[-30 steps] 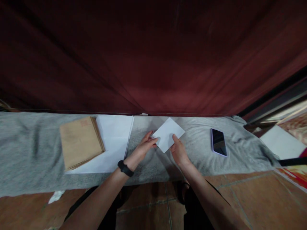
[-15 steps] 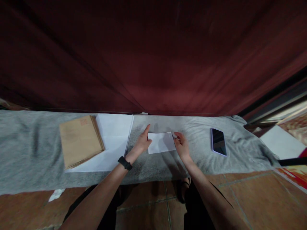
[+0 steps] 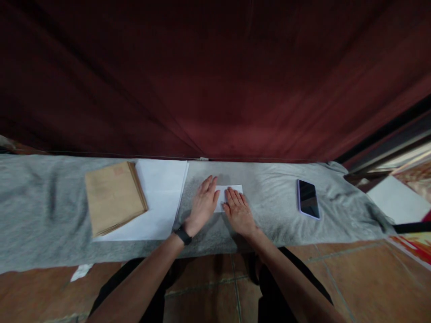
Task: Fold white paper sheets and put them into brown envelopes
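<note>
White paper (image 3: 221, 190), a small rectangle, lies on the gray cloth-covered surface (image 3: 272, 202), partly under the right grip (image 3: 238, 211), with a strip of it visible between the two grips. The right grip is flat on it, fingers straight, clasping nothing. The left grip (image 3: 204, 199), a black wristband (image 3: 182, 235) behind it, has its fingers extended at the paper's left end; whether it presses down, I cannot tell. Left of that grip, stacked brown envelopes (image 3: 114, 197) overlap larger white sheets (image 3: 163, 193). Well right of the right grip lies a lilac-cased phone (image 3: 308, 198).
</note>
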The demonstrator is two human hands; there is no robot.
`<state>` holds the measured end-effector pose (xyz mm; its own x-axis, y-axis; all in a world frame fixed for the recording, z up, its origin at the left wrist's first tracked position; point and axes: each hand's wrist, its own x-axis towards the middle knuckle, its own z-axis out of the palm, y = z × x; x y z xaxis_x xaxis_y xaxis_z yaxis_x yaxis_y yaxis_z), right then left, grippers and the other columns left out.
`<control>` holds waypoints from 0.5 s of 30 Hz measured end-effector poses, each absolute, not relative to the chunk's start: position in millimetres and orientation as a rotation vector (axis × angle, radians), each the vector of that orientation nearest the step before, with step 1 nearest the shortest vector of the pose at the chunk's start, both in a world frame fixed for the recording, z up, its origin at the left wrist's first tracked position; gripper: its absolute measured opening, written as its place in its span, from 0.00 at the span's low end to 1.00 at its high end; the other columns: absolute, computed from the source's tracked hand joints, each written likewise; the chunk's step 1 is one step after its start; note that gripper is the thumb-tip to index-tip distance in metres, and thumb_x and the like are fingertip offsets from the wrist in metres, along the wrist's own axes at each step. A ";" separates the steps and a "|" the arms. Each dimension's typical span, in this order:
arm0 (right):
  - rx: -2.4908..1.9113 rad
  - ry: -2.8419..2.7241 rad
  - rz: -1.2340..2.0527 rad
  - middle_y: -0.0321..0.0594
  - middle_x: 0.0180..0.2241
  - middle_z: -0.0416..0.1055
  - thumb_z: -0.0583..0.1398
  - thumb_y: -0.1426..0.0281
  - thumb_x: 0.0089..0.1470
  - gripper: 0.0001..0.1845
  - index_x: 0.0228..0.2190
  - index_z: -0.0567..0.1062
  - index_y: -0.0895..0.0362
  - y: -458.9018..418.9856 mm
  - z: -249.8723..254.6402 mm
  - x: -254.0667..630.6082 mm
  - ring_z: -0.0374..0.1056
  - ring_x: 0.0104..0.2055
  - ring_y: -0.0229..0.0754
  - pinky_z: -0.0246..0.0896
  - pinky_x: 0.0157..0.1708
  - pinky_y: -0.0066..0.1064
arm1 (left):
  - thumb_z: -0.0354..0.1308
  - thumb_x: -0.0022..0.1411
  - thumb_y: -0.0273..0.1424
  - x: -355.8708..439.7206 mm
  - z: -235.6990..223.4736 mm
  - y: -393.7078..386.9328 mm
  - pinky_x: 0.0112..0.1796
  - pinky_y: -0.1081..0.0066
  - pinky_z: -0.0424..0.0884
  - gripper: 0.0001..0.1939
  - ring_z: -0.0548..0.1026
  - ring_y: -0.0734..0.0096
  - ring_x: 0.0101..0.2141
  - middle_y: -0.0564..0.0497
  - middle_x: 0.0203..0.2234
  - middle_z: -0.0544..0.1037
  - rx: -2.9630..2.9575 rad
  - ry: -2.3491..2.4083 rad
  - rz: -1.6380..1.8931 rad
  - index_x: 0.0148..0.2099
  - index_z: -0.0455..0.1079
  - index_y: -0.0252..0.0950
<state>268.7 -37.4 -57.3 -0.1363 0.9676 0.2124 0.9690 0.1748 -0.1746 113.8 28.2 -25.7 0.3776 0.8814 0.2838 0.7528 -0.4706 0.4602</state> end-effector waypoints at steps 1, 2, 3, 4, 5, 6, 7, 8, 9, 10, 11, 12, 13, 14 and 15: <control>-1.852 -2.193 -0.016 0.50 0.68 0.56 0.47 0.66 0.69 0.29 0.67 0.58 0.62 -37.9 -58.5 269.1 0.51 0.70 0.50 0.47 0.68 0.47 | 0.47 0.71 0.31 118.1 -27.9 22.4 0.64 0.54 0.57 0.27 0.59 0.56 0.67 0.38 0.66 0.63 2.434 1.381 0.706 0.70 0.56 0.33; -1.842 -2.212 -0.029 0.49 0.69 0.55 0.48 0.68 0.68 0.30 0.67 0.57 0.62 -38.5 -60.3 269.5 0.51 0.71 0.50 0.47 0.68 0.48 | 0.45 0.73 0.34 122.6 -30.6 16.3 0.65 0.54 0.56 0.27 0.57 0.57 0.67 0.38 0.67 0.62 2.478 1.304 0.664 0.70 0.55 0.33; -1.830 -2.232 -0.046 0.49 0.69 0.54 0.49 0.70 0.66 0.31 0.68 0.57 0.61 -39.2 -62.2 270.0 0.50 0.71 0.51 0.46 0.68 0.48 | 0.44 0.73 0.37 126.7 -33.6 10.3 0.66 0.53 0.54 0.28 0.56 0.57 0.68 0.39 0.68 0.61 2.512 1.240 0.617 0.71 0.54 0.33; -1.819 -2.251 -0.066 0.50 0.69 0.54 0.50 0.71 0.64 0.32 0.68 0.56 0.61 -40.0 -64.3 270.3 0.50 0.71 0.51 0.45 0.68 0.49 | 0.43 0.74 0.39 130.1 -36.9 5.0 0.66 0.53 0.53 0.29 0.55 0.58 0.69 0.39 0.68 0.60 2.535 1.204 0.584 0.72 0.52 0.33; -1.811 -2.266 -0.087 0.50 0.69 0.54 0.51 0.73 0.63 0.33 0.68 0.57 0.61 -40.6 -66.1 270.6 0.49 0.71 0.52 0.44 0.68 0.49 | 0.43 0.74 0.41 132.5 -40.2 0.7 0.67 0.53 0.51 0.30 0.54 0.58 0.69 0.39 0.69 0.59 2.553 1.189 0.561 0.72 0.51 0.33; -1.808 -2.275 -0.107 0.51 0.69 0.54 0.51 0.73 0.62 0.33 0.68 0.57 0.62 -41.1 -67.5 270.7 0.49 0.71 0.52 0.43 0.69 0.49 | 0.43 0.74 0.43 134.0 -43.3 -2.3 0.67 0.54 0.50 0.32 0.53 0.58 0.69 0.39 0.69 0.58 2.565 1.197 0.546 0.72 0.50 0.32; -1.808 -2.280 -0.123 0.51 0.69 0.54 0.51 0.73 0.62 0.33 0.68 0.57 0.62 -41.3 -68.3 270.7 0.48 0.71 0.52 0.43 0.69 0.49 | 0.43 0.73 0.44 134.4 -46.1 -3.8 0.67 0.54 0.49 0.33 0.52 0.58 0.70 0.39 0.69 0.57 2.574 1.221 0.537 0.73 0.50 0.32; -1.813 -2.278 -0.133 0.51 0.69 0.53 0.51 0.73 0.63 0.33 0.68 0.57 0.63 -41.1 -68.6 270.9 0.48 0.71 0.52 0.43 0.69 0.48 | 0.43 0.73 0.44 133.9 -48.3 -4.1 0.67 0.54 0.49 0.33 0.51 0.58 0.70 0.39 0.69 0.57 2.581 1.252 0.529 0.73 0.50 0.31; -1.820 -2.271 -0.139 0.51 0.70 0.52 0.50 0.73 0.64 0.32 0.68 0.56 0.63 -40.5 -68.5 271.2 0.48 0.72 0.51 0.43 0.69 0.47 | 0.42 0.74 0.44 132.8 -50.1 -3.3 0.67 0.55 0.48 0.33 0.51 0.58 0.70 0.39 0.69 0.57 2.587 1.284 0.521 0.73 0.50 0.31; -1.831 -2.256 -0.142 0.51 0.70 0.52 0.49 0.73 0.65 0.32 0.68 0.55 0.62 -39.6 -68.1 272.0 0.48 0.72 0.51 0.44 0.68 0.47 | 0.42 0.74 0.44 131.4 -51.3 -1.8 0.67 0.55 0.48 0.33 0.51 0.58 0.70 0.38 0.69 0.57 2.594 1.312 0.513 0.72 0.51 0.30; -1.845 -2.234 -0.142 0.51 0.70 0.52 0.48 0.72 0.66 0.31 0.68 0.55 0.63 -38.5 -67.6 273.1 0.48 0.71 0.50 0.44 0.68 0.47 | 0.42 0.74 0.43 129.8 -52.1 -0.2 0.67 0.54 0.48 0.32 0.50 0.58 0.70 0.38 0.70 0.56 2.602 1.334 0.504 0.72 0.51 0.29; -1.861 -2.208 -0.140 0.51 0.70 0.52 0.47 0.72 0.67 0.30 0.68 0.55 0.63 -37.2 -67.2 274.8 0.49 0.71 0.50 0.45 0.68 0.47 | 0.41 0.74 0.42 128.1 -52.5 1.4 0.68 0.54 0.47 0.32 0.50 0.57 0.70 0.38 0.70 0.56 2.611 1.347 0.496 0.72 0.52 0.28; -1.875 -2.183 -0.136 0.51 0.69 0.53 0.46 0.71 0.67 0.30 0.68 0.56 0.63 -36.1 -66.9 277.0 0.49 0.71 0.50 0.45 0.68 0.47 | 0.41 0.74 0.42 126.6 -52.7 2.6 0.68 0.54 0.46 0.32 0.49 0.57 0.70 0.37 0.70 0.56 2.621 1.355 0.488 0.71 0.53 0.27; -1.888 -2.161 -0.132 0.51 0.69 0.54 0.46 0.71 0.68 0.29 0.68 0.56 0.63 -35.0 -66.9 279.6 0.50 0.71 0.50 0.45 0.67 0.47 | 0.42 0.74 0.41 125.2 -52.6 3.5 0.68 0.53 0.46 0.31 0.49 0.56 0.70 0.37 0.70 0.55 2.628 1.363 0.479 0.71 0.54 0.27; -1.900 -2.145 -0.126 0.52 0.69 0.54 0.45 0.70 0.68 0.29 0.67 0.57 0.63 -34.1 -67.2 282.5 0.50 0.71 0.50 0.45 0.67 0.47 | 0.42 0.74 0.40 123.9 -52.4 4.0 0.68 0.53 0.46 0.31 0.49 0.56 0.70 0.37 0.70 0.55 2.630 1.375 0.470 0.71 0.54 0.27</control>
<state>282.5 -34.1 -67.2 -0.1014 0.9604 0.2594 0.9842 0.1348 -0.1146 123.9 4.0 -52.4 0.5344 0.8187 0.2102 0.7760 -0.5738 0.2620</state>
